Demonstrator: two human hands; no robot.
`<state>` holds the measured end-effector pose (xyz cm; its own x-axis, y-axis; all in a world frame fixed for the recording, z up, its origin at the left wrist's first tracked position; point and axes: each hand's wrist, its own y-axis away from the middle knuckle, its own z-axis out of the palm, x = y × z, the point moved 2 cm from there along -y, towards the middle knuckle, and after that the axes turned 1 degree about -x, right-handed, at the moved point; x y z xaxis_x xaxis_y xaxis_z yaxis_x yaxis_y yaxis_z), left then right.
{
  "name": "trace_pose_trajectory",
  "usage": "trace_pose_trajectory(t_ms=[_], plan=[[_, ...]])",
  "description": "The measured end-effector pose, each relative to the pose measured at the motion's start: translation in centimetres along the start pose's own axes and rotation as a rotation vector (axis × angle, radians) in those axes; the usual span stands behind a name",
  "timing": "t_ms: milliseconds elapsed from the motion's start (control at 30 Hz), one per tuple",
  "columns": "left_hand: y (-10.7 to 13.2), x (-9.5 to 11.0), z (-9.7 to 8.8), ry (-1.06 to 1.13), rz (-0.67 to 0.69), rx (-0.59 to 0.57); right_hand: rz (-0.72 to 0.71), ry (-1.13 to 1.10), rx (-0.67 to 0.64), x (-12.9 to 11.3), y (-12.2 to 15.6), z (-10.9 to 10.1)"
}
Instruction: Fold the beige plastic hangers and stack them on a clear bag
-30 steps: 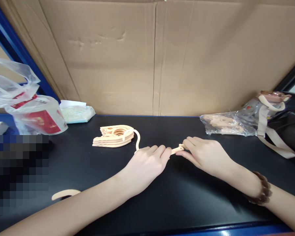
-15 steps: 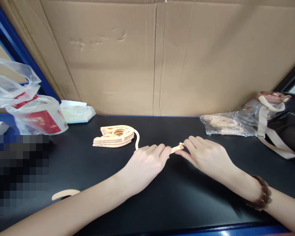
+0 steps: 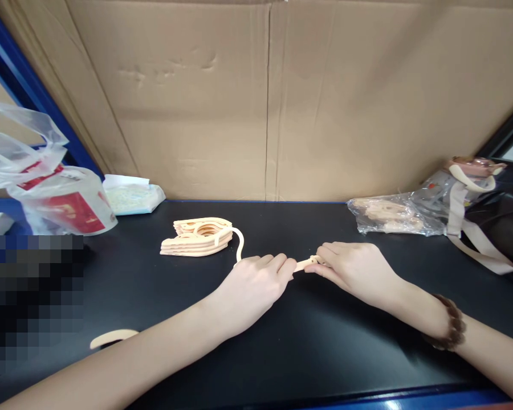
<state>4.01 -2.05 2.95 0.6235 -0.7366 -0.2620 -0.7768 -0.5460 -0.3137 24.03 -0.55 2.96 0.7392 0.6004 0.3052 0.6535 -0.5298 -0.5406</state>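
Observation:
A beige plastic folding hanger (image 3: 302,265) is held between my two hands above the black table. My left hand (image 3: 256,293) is wrapped round its middle, and a curved hook (image 3: 240,244) sticks out beyond the knuckles. My right hand (image 3: 359,270) pinches the hanger's right end between thumb and fingers, which cover most of that end. Behind my left hand lies a stack of several folded beige hangers (image 3: 196,246). Another curved beige piece (image 3: 113,337) lies at the lower left, partly hidden by my left forearm.
At back right, a clear plastic bag (image 3: 393,215) with beige parts lies beside a strapped bottle (image 3: 436,193). Tissues (image 3: 134,198) and a plastic-wrapped roll (image 3: 74,202) are at back left. A cardboard wall (image 3: 188,102) closes off the table's (image 3: 325,341) far side.
My right hand has shifted slightly, its fingers now closed over the small part at the hanger's right end. My left hand keeps its hold, nearly still.

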Motion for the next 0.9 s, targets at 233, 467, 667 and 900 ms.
trace_pose_trajectory(t_ms=[233,467,667,900], plan=[[0.0,-0.1,-0.2,-0.054,0.058,0.016,0.061,-0.288,-0.201,0.4,-0.1,-0.5],[0.0,-0.1,-0.1,-0.075,0.086,0.019,0.077,-0.396,-0.346,0.5,-0.1,-0.3],[0.1,-0.1,0.2,-0.046,0.085,0.031,0.079,-0.555,-0.389,0.5,-0.2,-0.2],[-0.2,-0.4,0.3,0.099,0.039,-0.02,-0.022,-0.394,-0.343,1.9,-0.7,-0.2]])
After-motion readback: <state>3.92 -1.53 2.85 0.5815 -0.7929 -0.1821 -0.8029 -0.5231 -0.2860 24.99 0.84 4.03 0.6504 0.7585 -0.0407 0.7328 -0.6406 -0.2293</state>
